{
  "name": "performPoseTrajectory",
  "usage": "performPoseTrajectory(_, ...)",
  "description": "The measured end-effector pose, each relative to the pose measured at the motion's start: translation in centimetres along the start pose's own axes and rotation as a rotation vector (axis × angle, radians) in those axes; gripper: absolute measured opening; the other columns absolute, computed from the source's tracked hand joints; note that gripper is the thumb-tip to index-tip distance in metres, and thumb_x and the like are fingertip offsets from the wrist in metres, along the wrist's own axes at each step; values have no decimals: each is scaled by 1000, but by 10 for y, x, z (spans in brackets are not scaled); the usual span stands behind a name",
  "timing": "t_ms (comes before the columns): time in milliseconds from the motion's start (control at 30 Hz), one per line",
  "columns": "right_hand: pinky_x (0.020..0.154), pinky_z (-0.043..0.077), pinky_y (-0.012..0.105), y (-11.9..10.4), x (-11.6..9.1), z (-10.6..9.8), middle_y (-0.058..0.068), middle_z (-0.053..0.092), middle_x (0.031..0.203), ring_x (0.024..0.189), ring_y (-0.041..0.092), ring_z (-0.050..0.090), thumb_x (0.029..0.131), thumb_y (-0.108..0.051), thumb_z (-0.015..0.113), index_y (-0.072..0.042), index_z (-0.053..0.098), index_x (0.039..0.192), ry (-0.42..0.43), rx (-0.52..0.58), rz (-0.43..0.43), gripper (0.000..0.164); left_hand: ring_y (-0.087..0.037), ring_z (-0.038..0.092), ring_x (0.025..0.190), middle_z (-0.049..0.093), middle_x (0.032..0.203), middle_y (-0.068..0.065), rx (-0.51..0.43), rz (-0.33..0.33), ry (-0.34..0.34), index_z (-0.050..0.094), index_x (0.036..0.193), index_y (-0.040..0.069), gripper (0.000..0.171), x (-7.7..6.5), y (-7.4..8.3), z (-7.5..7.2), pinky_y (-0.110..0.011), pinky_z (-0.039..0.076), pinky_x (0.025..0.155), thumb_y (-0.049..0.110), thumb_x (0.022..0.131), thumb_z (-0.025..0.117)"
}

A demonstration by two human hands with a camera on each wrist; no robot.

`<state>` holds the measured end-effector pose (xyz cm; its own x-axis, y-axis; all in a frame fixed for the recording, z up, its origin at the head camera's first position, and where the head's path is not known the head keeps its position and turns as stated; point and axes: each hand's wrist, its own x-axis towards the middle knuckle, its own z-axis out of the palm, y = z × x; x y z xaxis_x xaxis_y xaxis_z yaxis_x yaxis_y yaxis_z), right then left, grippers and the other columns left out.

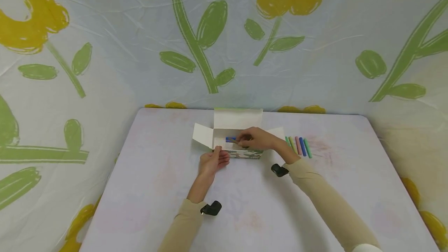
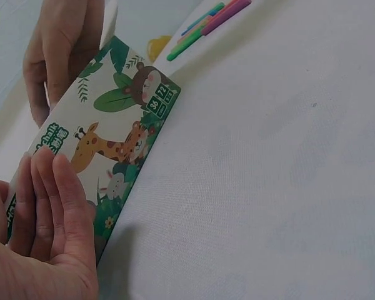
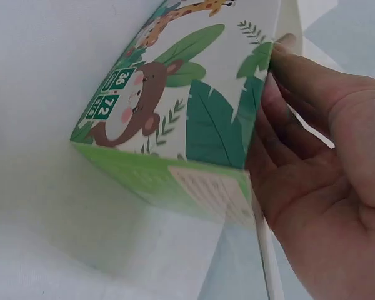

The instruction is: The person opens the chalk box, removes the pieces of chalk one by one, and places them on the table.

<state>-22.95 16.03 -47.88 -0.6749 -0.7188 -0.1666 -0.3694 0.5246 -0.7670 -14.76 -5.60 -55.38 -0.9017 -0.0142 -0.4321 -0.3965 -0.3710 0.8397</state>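
Note:
An open cardboard box (image 1: 245, 154) printed with jungle animals stands on the table with its flaps spread. My left hand (image 1: 210, 162) grips the near wall, thumb at the top edge and fingers along the printed outside (image 2: 106, 150). Over the far wall of the left wrist view, my right hand (image 2: 62, 44) reaches down into the box. From the head, the right hand (image 1: 257, 138) has curled fingers inside the opening, beside a short blue stick (image 1: 230, 139). The box wall (image 3: 231, 106) hides its fingertips in the right wrist view; I cannot tell whether they pinch the stick.
To the right of the box, several coloured sticks (image 1: 302, 147) in green, yellow-green, pink and blue lie side by side on the pale tabletop (image 1: 157, 166). A flower-printed cloth (image 1: 315, 73) hangs behind the table. Each wrist carries a small black camera (image 1: 211, 208).

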Motion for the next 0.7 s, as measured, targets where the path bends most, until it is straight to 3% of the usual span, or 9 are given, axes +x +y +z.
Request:
performPoseTrajectory(333,86,58,30,7,-24,-15,17,70,112,97,25,66,103,-9,63,5,66,126,120,107,-3,27,-14,72,72,74,82,-10,-2,-5,16,72,93,-9,35,-2,1,1,-30,64,75,22,103,59)
performPoseTrajectory(700,87,56,22,8,-58,-31,23,66,116,104,30,64,105,-15,61,4,64,128,241,191,99,30,-14,72,72,74,81,-10,0,-11,31,71,94,-10,34,-3,2,3,-29,64,75,21,103,59)
